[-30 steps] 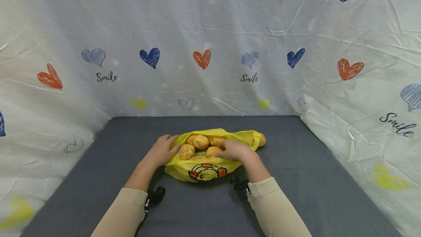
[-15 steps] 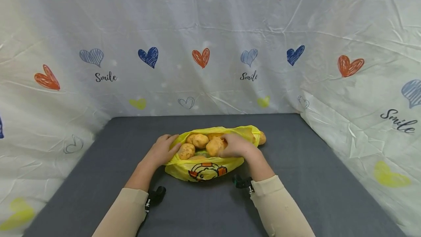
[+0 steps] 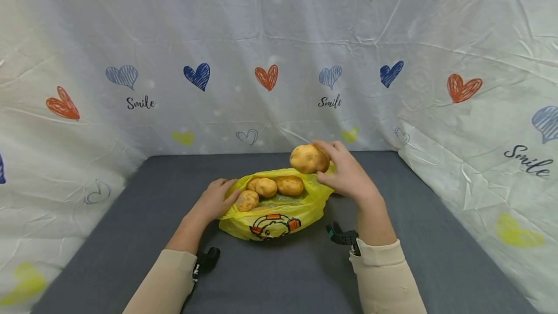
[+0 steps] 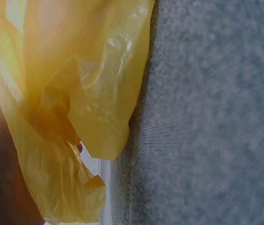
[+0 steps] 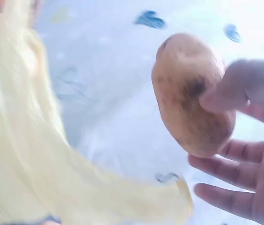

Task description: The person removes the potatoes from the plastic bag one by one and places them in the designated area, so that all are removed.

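I see a dark grey table (image 3: 270, 280) at six o'clock. A creased white curtain (image 3: 296, 23) hangs at twelve, wrapping round to nine and three, printed with coloured hearts (image 3: 267, 77) and "Smile" lettering (image 3: 141, 102). Around ten it seems yellower-lit, though my picture is soft there.

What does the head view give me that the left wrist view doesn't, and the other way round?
Only the head view: the right hand gripping a raised potato, and more potatoes in the open yellow bag.
Only the left wrist view: crinkled folds at the bag's left end, close up.
Both: the yellow bag, the gray table and at least part of the left hand.
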Demonstrator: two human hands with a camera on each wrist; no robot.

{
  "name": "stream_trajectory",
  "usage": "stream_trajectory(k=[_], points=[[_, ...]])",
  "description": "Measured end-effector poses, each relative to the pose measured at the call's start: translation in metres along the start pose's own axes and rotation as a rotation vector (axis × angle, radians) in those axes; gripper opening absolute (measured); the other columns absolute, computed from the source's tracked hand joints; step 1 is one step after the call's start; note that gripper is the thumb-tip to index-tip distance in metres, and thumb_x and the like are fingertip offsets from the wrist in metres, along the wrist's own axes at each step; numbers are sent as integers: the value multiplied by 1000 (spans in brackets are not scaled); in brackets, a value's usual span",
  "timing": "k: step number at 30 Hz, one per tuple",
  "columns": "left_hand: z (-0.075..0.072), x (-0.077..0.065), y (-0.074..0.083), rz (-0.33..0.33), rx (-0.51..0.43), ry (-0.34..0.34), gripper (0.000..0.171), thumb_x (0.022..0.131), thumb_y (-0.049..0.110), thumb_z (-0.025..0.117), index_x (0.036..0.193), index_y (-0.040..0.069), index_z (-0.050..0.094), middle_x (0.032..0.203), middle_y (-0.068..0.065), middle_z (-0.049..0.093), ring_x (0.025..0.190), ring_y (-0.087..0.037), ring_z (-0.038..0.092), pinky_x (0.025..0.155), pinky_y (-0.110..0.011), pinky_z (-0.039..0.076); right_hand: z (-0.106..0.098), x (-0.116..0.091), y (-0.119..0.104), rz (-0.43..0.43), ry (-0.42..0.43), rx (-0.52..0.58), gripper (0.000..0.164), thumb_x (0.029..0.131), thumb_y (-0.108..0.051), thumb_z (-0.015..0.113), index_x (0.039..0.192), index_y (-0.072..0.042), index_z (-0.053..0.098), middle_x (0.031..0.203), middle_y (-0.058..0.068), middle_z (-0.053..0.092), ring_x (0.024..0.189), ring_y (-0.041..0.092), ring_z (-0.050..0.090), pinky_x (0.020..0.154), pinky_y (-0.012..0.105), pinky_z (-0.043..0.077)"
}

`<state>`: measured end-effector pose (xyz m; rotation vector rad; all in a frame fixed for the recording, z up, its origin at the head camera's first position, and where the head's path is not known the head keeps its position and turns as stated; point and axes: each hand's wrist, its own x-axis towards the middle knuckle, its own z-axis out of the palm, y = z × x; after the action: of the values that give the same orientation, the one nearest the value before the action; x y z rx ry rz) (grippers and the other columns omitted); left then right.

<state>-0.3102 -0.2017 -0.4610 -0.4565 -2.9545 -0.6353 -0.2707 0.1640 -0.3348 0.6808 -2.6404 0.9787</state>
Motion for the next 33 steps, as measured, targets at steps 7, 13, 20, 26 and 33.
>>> stream_trajectory(k=[7,13,20,26,33], points=[[1,1,-1,1,0,3,56,110,35,51,155,4,45,148,-29,45,137,-49,40,108,-66,37,-36,-13,36,116,170,-61,68,87,-1,72,150,1,47,144,25,42,126,43,47,102,62,42],[1,0,-1,-8,-9,3,56,110,35,52,155,4,45,148,-29,45,137,-49,40,108,-66,37,-46,-26,84,319,127,-113,71,92,-8,70,156,-3,40,143,32,36,126,52,41,98,69,41],[4,-1,-2,-29,-13,-13,57,110,38,50,156,5,44,148,-29,45,138,-49,40,109,-66,37,-34,-34,144,436,73,-150,70,91,-6,70,154,4,39,142,41,33,125,61,36,100,72,37],[4,-2,-1,-27,-16,-11,57,109,38,51,155,5,45,148,-29,45,137,-49,40,108,-66,37,-12,-41,179,510,24,-109,69,89,-5,66,152,5,40,142,42,32,126,62,33,102,72,35],[1,-1,-1,-17,-20,1,56,109,37,52,155,6,46,147,-29,46,137,-49,41,108,-66,38,-3,-41,197,550,-52,-92,72,89,-5,61,155,7,34,143,45,30,128,66,30,104,75,31]])
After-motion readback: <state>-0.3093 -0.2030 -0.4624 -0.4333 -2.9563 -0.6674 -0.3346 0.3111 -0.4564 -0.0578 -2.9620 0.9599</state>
